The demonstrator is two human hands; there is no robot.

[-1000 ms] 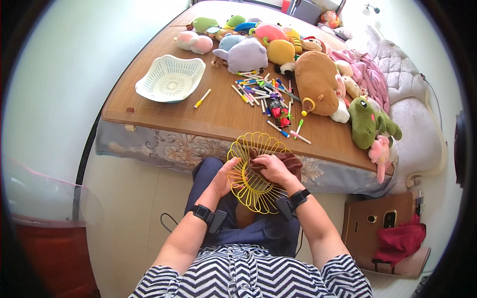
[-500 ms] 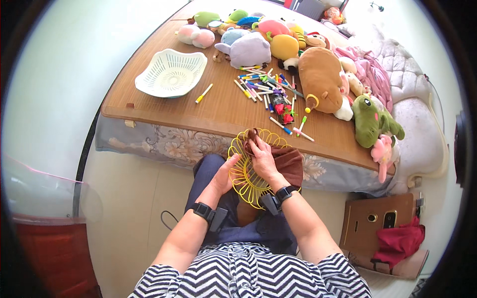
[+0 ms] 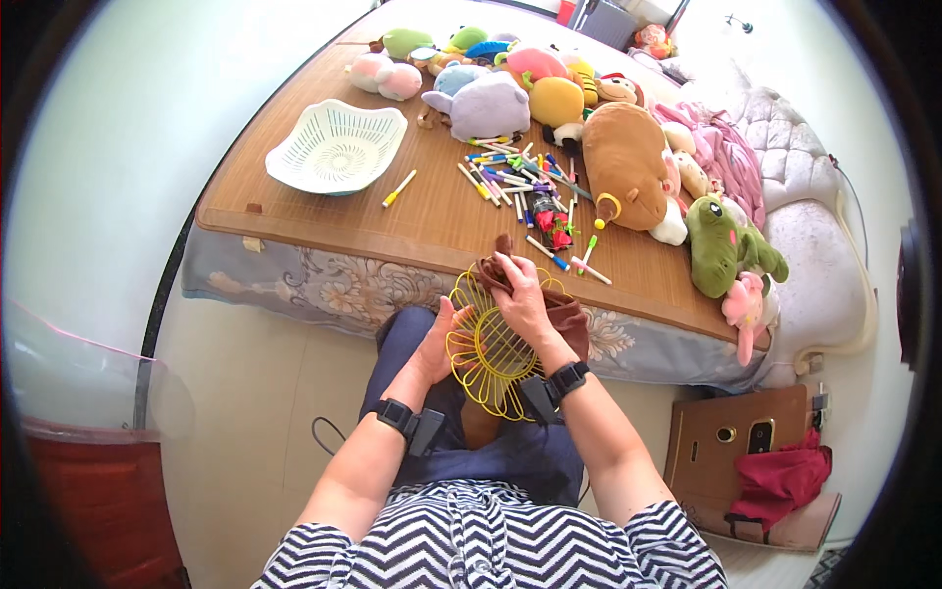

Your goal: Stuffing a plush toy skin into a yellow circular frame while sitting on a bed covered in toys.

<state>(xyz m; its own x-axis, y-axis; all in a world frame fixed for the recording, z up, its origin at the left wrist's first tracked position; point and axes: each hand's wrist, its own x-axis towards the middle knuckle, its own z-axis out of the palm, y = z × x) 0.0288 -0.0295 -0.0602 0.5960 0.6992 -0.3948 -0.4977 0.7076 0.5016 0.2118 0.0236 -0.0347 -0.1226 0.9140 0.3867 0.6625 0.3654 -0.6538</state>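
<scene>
Above my lap, at the near edge of the table, is a yellow wire basket (image 3: pixel 485 383) with looped, petal-like rims. My left hand (image 3: pixel 437 344) grips its left side, thumb up, with the fingers partly behind the wires. My right hand (image 3: pixel 522 299) is closed on a brown cloth (image 3: pixel 569 320), pinching a bunched part of it at the basket's far rim. The rest of the cloth hangs to the right, behind my right hand and wrist.
On the wooden tabletop (image 3: pixel 392 236) are a white slotted basket (image 3: pixel 339 147), a heap of markers (image 3: pixel 510 182), red artificial roses (image 3: pixel 554 231) and several plush toys, including a brown one (image 3: pixel 625 167) and a green one (image 3: pixel 721 250). A brown case (image 3: pixel 706 442) stands at lower right.
The basket has tilted, showing its round base more openly. My right hand has moved slightly with the cloth, and my left fingers reach further behind the wires.
</scene>
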